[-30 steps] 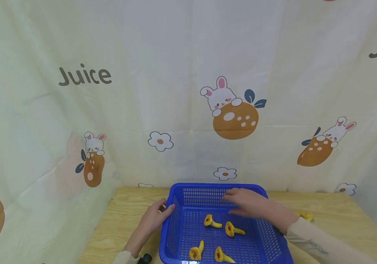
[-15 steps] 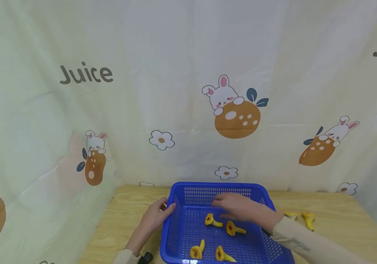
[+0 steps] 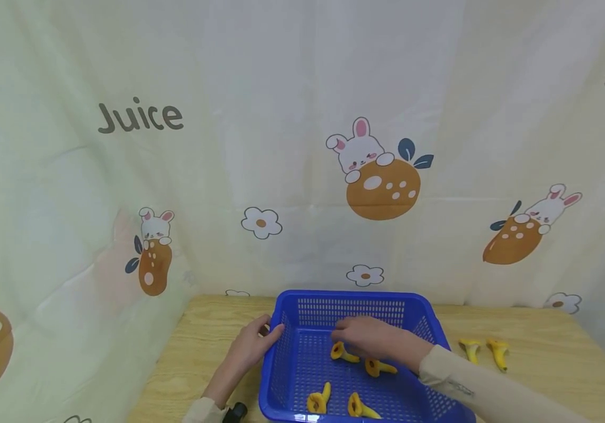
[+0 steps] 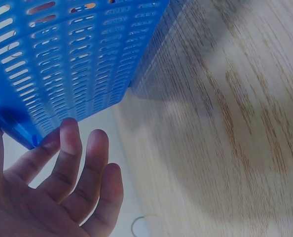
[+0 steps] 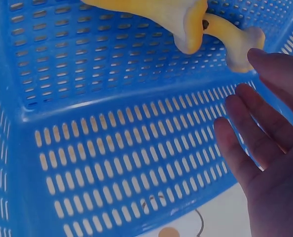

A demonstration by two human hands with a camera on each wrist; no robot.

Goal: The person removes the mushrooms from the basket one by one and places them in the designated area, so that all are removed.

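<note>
1. The yellow mushroom (image 3: 342,351) nearest my right hand (image 3: 368,336) looks to me like a light, hollow plastic toy: stiff enough to keep its shape, smooth and probably a little slippery, and not something that would break if dropped. I judge the thin stem the best place to pinch it, with the flared cap as a stop above the fingers.
2. It is a funnel-shaped piece, yellow-orange with a darker hollow in the cap and a paler curved stem; the right wrist view shows the stem ending in a rounded knob (image 5: 242,47).
3. It lies on its side on the floor of the blue basket (image 3: 302,302), towards the far half, with a second mushroom (image 3: 378,368) just beside it and two more near the front wall (image 3: 317,402).
4. My right hand hovers over it inside the basket, fingers (image 5: 245,143) straight and spread, holding nothing.
5. My left hand (image 3: 251,346) rests against the basket's left outer wall at the rim, fingers (image 4: 70,148) loosely extended, thumb side touching the plastic, not clamped round it.
6. The basket is perforated with slots and sits on a pale wooden table (image 3: 212,329).
7. Two further mushrooms (image 3: 484,351) lie on the table well to the right of the basket.
8. A printed curtain (image 3: 281,147) with rabbits and the word "Juice" hangs behind.
</note>
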